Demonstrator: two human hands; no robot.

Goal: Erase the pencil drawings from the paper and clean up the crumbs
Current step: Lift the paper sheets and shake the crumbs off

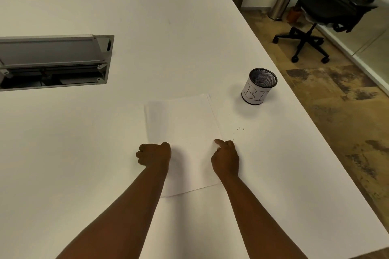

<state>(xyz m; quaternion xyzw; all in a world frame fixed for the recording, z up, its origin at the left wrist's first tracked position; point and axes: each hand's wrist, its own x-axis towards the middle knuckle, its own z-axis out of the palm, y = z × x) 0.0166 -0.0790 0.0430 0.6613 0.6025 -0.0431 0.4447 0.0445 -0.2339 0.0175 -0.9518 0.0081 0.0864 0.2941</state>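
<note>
White bench [189, 38], paper [183, 124] dead centre and looking wiped clean. Crumbs [239, 129] sit around 3 o'clock of it, bin cup [259, 86] at 1. Left hand [154, 156] clenched on the sheet's edge, maybe round the eraser, can't tell; right hand [225, 159] curled, fingertip on the sheet. Sweeping's left, I reckon.

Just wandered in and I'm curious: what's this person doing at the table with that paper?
A person has both hands on a sheet of paper on a white table. The left hand is curled at its left edge, the right hand at its right edge. The paper looks nearly blank. Dark crumbs lie on the table to its right, near a small bin.
</note>
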